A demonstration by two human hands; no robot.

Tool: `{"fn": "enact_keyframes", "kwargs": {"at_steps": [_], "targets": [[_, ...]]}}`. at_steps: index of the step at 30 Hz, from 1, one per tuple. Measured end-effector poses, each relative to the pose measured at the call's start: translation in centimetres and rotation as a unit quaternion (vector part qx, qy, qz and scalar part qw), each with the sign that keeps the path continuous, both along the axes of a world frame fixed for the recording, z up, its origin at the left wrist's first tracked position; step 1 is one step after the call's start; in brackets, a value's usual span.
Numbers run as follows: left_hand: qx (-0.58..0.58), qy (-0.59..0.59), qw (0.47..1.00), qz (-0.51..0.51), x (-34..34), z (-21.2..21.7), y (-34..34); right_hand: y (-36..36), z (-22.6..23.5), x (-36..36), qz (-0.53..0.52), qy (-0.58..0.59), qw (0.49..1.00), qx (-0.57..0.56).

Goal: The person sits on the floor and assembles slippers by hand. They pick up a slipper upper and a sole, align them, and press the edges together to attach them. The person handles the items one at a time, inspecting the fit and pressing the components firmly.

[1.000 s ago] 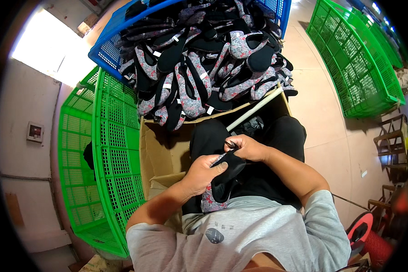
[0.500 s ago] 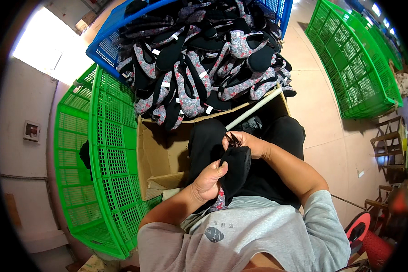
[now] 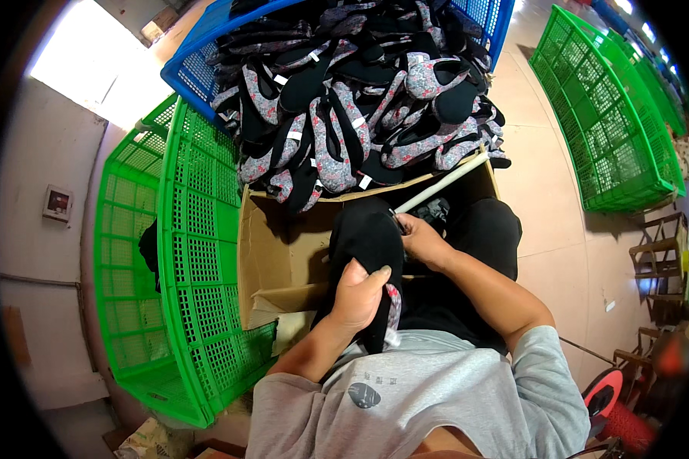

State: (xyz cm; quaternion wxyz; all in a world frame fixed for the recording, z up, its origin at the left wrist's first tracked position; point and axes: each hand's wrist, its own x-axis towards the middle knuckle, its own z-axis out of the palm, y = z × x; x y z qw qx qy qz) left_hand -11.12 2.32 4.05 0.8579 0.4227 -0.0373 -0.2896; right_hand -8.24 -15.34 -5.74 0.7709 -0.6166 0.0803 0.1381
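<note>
My left hand (image 3: pixel 360 294) is wrapped around a cloth slipper (image 3: pixel 373 333), its thumb lying across the black sole. Along the slipper's right side shows a strip of grey and red floral fabric, with a white tag near my shirt. The slipper's far end blends into my black trousers, so its outline there cannot be made out. My right hand (image 3: pixel 425 241) is closed by my knees, just beyond the slipper, beside a pale pole (image 3: pixel 442 183). Something small and dark shows at its fingertips, too hidden to name.
A heap of floral slippers (image 3: pixel 333 145) fills a blue crate (image 3: pixel 187 73) ahead, spilling over an open cardboard box (image 3: pixel 264 252). Green crates (image 3: pixel 199 229) stand close on my left. Another green crate (image 3: pixel 605 115) is at the far right, with a wooden rack (image 3: pixel 658 252) nearer.
The slipper has turned in my left hand, and its black sole now lies along my leg. My right hand has drawn away from it, and the dark pointed blades it held are mostly hidden.
</note>
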Motion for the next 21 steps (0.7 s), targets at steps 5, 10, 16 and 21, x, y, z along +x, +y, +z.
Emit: {"fn": "enact_keyframes", "kwargs": {"at_steps": [5,10,16,21], "targets": [[0.254,-0.153,0.953,0.065,0.6,-5.0,-0.1,-0.6,5.1,-0.4,-0.032,0.010,0.999,0.008],[0.475,-0.260,0.835,0.097,1.8,-6.7,-2.0,-0.9,4.3,-1.0,-0.038,-0.025,0.999,-0.028],[0.164,-0.080,0.980,0.075,1.1,-5.6,-2.2,-0.9,3.0,-1.2,-0.035,-0.048,0.997,-0.055],[0.404,-0.307,0.848,0.156,0.8,-1.5,-0.4,-0.9,3.0,-1.0,-0.034,-0.042,0.995,-0.086]]}}
